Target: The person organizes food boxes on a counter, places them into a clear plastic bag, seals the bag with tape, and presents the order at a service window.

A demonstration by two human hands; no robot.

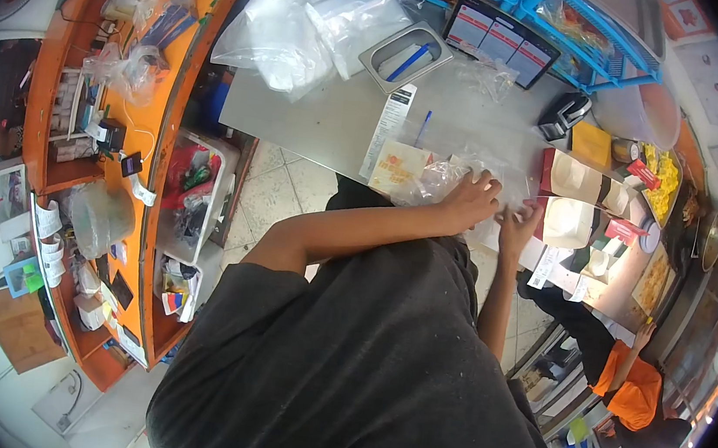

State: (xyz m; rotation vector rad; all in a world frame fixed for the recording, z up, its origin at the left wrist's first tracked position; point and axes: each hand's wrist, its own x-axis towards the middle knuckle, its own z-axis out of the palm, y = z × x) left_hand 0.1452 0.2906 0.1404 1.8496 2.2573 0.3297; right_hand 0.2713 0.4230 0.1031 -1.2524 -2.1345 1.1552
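My left hand (471, 203) bends its fingers over a crumpled clear plastic bag (440, 179) at the front edge of the metal counter. Just to its right, my right hand (516, 226) is raised with its fingers at the bag's right edge; whether they pinch the film is too small to tell. Left of the bag lies a paper food wrapper (398, 168) with orange printing, partly under the plastic. A long printed receipt (389, 122) and a blue pen (423, 128) rest behind it.
On the metal counter (291, 118) are stacked plastic bags (287, 33), a metal tray (407, 58) and a tablet (500, 41). Open food boxes (567, 223) stand at right, near a black dispenser (563, 114). A co-worker in an orange shirt (630, 387) works farther right. Orange shelving (162, 157) borders the left.
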